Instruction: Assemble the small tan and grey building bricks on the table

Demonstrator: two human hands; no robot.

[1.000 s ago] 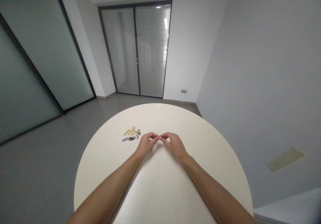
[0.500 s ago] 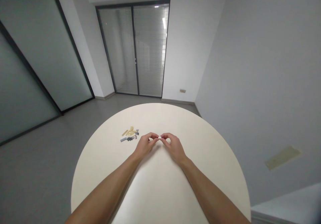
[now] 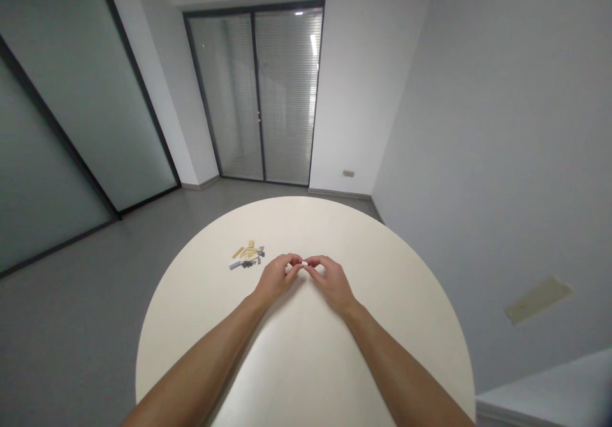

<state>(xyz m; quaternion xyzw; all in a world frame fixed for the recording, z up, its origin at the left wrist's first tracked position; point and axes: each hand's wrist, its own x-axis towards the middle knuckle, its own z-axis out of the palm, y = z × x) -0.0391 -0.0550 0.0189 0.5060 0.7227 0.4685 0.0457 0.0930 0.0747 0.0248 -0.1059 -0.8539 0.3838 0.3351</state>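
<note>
Counter [image 3: 306,357] before you is round and pale, and both your hands are over it, somewhat toward the far edge. Between them is one small white piece [image 3: 305,263]. Your left hand [image 3: 274,276] has its grip pinched on the left end of it, and your right hand [image 3: 332,282] has its grip pinched on the right end, so neither is released. The white piece seems to have its long axis going from the left edge toward the right edge, in line with both grips; however, it is too small for me to be certain. Whether it touches the counter I also cannot tell.

The important relation is this: the pile of pieces [image 3: 251,253] lies to the left of both grips, and slightly more toward the far edge. Your left hand is clearly the nearer one, close to the pile but apart from it; your right hand is on the other side of the white piece. In the pile, a yellow strip [image 3: 238,252] lies slanted, a yellow block [image 3: 251,243] is nearest to the far edge, and a grey strip [image 3: 234,266] sticks out toward the left edge, with dark pieces [image 3: 247,264] beside it.
</note>
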